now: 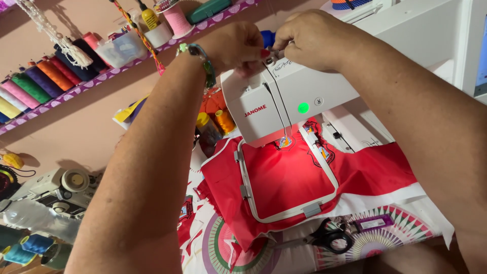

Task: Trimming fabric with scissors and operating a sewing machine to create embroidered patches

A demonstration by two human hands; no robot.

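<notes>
Both my hands are raised to the top of a white sewing machine (284,96). My left hand (238,48), with a beaded bracelet on the wrist, pinches something small at the machine's top, probably thread. My right hand (309,40) pinches at the same spot; what either holds is too small to make out. A dark thread runs down the machine's front. Below the needle, red fabric (289,177) is stretched in a white embroidery hoop (284,213), with a small stitched emblem under the needle. A green light glows on the machine.
Black-handled scissors (329,236) and a purple tool (375,222) lie on a patterned cloth in front of the hoop. A shelf (76,91) on the pink wall holds several coloured thread cones. Orange spools (223,121) stand behind the machine. Another machine (61,190) and blue spools (30,246) sit at left.
</notes>
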